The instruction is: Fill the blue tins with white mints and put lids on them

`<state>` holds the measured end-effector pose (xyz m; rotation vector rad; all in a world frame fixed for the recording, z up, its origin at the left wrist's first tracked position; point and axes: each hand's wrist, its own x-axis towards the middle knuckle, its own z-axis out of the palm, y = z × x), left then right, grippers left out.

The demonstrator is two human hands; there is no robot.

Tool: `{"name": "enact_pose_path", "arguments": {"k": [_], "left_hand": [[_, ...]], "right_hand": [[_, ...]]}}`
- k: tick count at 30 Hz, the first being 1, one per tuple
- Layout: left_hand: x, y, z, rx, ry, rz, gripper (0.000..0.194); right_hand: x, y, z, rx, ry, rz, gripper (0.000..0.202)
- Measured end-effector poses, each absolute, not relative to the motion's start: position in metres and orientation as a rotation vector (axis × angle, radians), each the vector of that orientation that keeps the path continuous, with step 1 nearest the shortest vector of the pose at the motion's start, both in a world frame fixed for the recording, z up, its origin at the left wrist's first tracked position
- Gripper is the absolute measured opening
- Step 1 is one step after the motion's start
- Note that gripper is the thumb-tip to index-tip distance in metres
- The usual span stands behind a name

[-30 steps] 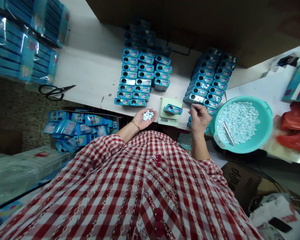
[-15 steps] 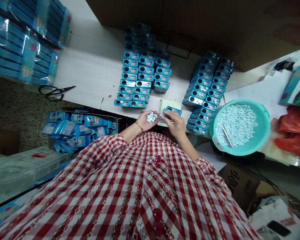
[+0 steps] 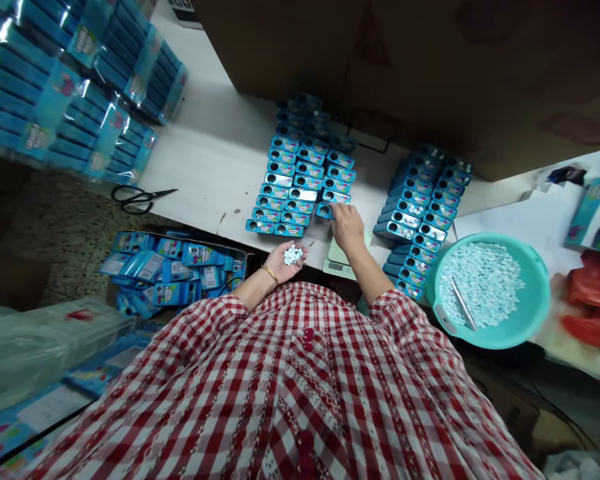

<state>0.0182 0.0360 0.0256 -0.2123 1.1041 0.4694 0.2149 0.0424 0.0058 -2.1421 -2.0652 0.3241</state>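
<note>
My left hand (image 3: 280, 263), palm up and cupped, holds a small heap of pale blue candies (image 3: 293, 255) near the table's front edge. My right hand (image 3: 349, 229) has its fingers on a blue tin (image 3: 325, 211) at the front end of the third column of tins. The round dark opening in that tin's top is partly in view, while my fingers cover its right end. Just below my right hand is a pale green scale (image 3: 338, 259) with nothing on its visible plate. More open-topped tins (image 3: 280, 180) stand in columns to the left.
Right of the scale, further tins (image 3: 414, 220) stand, some with candies showing in their openings. A turquoise basin (image 3: 543, 293) holds loose candies and a metal scoop-like tool (image 3: 463, 304). Scissors (image 3: 143, 197) lie at left, above a carton of blue packs (image 3: 177, 272). Wrapped packs (image 3: 65, 100) fill the far left.
My right hand has moved forward from the scale to the third column. The tin that was on the scale is now at that column's front. The whole view has shifted slightly.
</note>
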Motion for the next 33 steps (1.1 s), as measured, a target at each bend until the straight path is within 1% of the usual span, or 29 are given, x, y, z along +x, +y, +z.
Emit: {"name": "enact_pose_path", "arguments": {"k": [4,7,11,13,16,19,22,25,28,33], "left_hand": [[0.009,0.038,0.025,-0.208,1.090,0.490,0.026],[0.005,0.040,0.023,-0.207,1.095,0.494,0.026],[0.011,0.041,0.021,-0.203,1.107,0.467,0.028],[0.017,0.041,0.021,-0.198,1.114,0.441,0.029],[0.028,0.040,0.022,-0.186,1.122,0.411,0.027],[0.035,0.039,0.022,-0.177,1.109,0.395,0.024],[0.038,0.035,0.021,-0.170,1.111,0.384,0.022],[0.039,0.031,0.021,-0.165,1.110,0.366,0.023],[0.040,0.027,0.020,-0.153,1.083,0.351,0.025],[0.041,0.028,0.002,-0.121,1.124,0.366,0.020]], "right_hand": [[0.210,0.056,-0.008,-2.171,-2.086,0.308,0.040],[0.236,0.027,-0.011,-2.186,-2.017,0.216,0.035],[0.293,-0.030,-0.012,-2.464,-1.659,-0.064,0.026],[0.319,-0.047,-0.018,-2.536,-1.643,-0.135,0.024],[0.340,-0.052,-0.026,-2.518,-1.775,-0.173,0.020],[0.337,-0.049,-0.016,-2.428,-1.953,-0.219,0.021],[0.312,-0.051,0.010,-2.335,-2.121,-0.258,0.022],[0.281,-0.054,0.030,-2.254,-2.268,-0.226,0.021],[0.264,-0.055,0.033,-2.226,-2.319,-0.175,0.021],[0.267,-0.059,0.028,-2.295,-2.199,-0.114,0.025]]}}
